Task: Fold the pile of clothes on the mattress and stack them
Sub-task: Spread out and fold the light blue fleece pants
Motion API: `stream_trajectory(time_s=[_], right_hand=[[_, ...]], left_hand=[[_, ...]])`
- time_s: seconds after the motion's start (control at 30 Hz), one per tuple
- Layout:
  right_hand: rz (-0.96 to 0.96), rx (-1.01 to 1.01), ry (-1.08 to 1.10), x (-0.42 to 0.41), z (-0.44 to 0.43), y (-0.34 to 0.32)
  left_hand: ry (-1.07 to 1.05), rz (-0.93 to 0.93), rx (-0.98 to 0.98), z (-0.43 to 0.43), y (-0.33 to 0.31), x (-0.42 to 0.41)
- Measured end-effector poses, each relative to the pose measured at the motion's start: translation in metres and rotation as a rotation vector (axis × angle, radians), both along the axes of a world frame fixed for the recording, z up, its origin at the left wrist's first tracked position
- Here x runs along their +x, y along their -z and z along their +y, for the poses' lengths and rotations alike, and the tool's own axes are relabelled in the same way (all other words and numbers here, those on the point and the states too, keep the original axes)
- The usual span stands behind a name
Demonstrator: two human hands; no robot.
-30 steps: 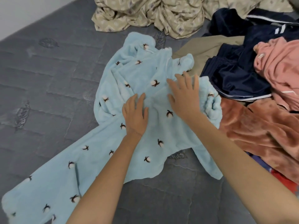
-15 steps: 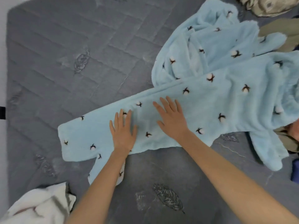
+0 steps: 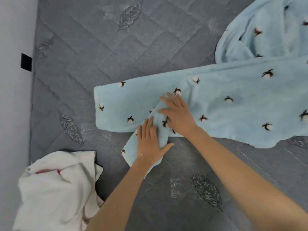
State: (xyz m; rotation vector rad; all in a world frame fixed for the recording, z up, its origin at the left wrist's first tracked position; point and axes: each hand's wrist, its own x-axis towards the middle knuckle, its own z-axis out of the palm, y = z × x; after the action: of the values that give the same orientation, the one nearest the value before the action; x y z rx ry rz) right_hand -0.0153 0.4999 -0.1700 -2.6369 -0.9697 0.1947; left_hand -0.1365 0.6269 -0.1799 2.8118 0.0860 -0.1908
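Both hands are pressing flat, fingers released and straight: left hand [image 3: 150,144] and right hand [image 3: 179,115] on the blue fleece garment [image 3: 233,104], lying on the mattress [image 3: 100,47].

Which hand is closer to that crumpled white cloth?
Left. The left hand lies flat on the blue garment, right of the white cloth; the right hand rests farther up and right.

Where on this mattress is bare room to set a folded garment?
Bare mattress: upper left, between the wall and the blue garment; nearer, between left forearm and right forearm. Crowded: right, under the garment, left hand and right hand; lower left, the white cloth.
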Motion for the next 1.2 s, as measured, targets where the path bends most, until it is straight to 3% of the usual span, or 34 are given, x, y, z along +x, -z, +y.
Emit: stream_trajectory(time_s=[0.1,0.23,0.43,0.53,0.63,0.73,0.83,0.93,1.13,1.2], right_hand=[[0.112,0.006,0.070,0.011,0.008,-0.002],[0.110,0.022,0.165,0.032,0.024,-0.007],[-0.144,0.101,0.370,0.059,0.052,-0.009],[-0.161,0.164,0.319,0.058,0.059,-0.012],[-0.018,0.169,0.211,0.045,0.061,-0.012],[0.240,-0.022,0.075,0.037,0.061,-0.005],[0.354,-0.179,0.030,0.033,0.055,0.002],[0.321,-0.034,0.139,0.036,0.057,0.002],[0.165,0.039,0.209,0.050,0.068,0.001],[0.074,0.104,0.258,0.054,0.069,-0.007]], left_hand=[[-0.021,-0.058,0.019,0.011,0.002,0.008],[-0.063,-0.213,-0.006,0.046,-0.016,0.037],[-0.194,-0.299,0.107,0.098,-0.039,0.104],[-0.219,-0.297,-0.026,0.102,-0.049,0.116],[-0.047,-0.204,-0.180,0.098,-0.050,0.110],[0.084,0.028,-0.139,0.102,-0.046,0.099],[-0.016,0.192,-0.191,0.123,-0.038,0.088],[-0.256,0.163,-0.333,0.151,-0.029,0.080],[-0.145,0.155,-0.253,0.161,-0.030,0.072],[-0.174,-0.023,-0.138,0.160,-0.041,0.076]])
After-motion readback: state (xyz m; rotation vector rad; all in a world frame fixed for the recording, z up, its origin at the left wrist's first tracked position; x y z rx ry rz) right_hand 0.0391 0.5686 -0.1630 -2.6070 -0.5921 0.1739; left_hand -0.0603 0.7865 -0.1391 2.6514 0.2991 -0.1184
